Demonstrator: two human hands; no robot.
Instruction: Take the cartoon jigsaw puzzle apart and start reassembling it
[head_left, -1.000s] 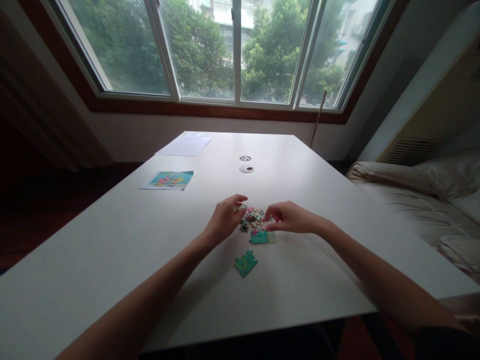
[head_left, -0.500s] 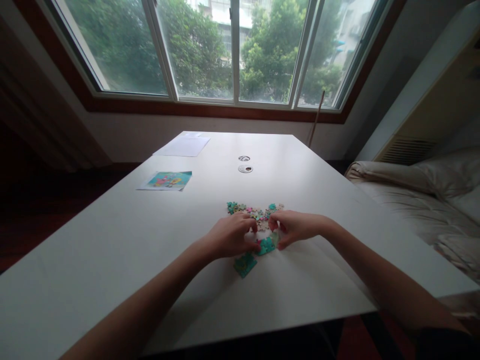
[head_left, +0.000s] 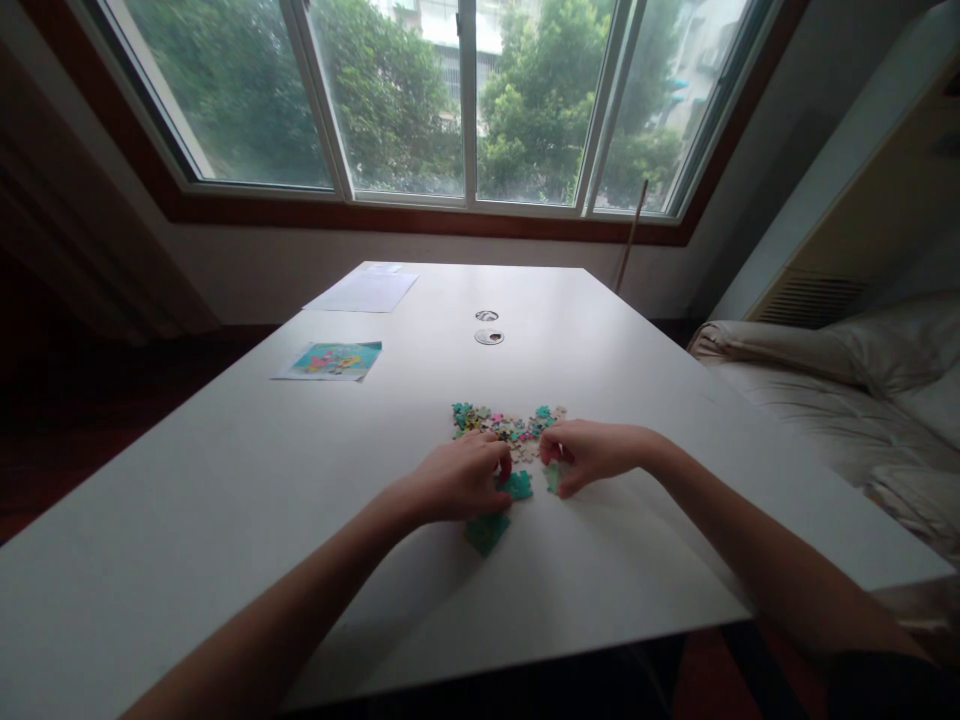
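Observation:
My left hand (head_left: 461, 476) is closed, thumb and fingers pinching a small teal puzzle section (head_left: 519, 486) at its left side. Facing it, my right hand (head_left: 592, 452) has its fingers curled around a pale green puzzle piece (head_left: 553, 478). A narrow strip of white table lies between these two parts. Just below my left hand, a darker green joined puzzle section (head_left: 486, 535) lies flat. Beyond both hands spreads a heap of loose puzzle pieces (head_left: 511, 426) in teal, pink, yellow and beige, partly hidden by my fingers.
The white table (head_left: 600, 340) carries a colourful picture sheet (head_left: 334, 360) at left and white papers (head_left: 364, 291) behind it. Two round inserts (head_left: 490, 337) sit mid-table. A cream sofa (head_left: 810, 390) stands at right, and a window (head_left: 405, 110) fills the far wall.
My left hand has shifted slightly left with the teal section, which now sits apart from the pale green piece. My right hand has barely moved.

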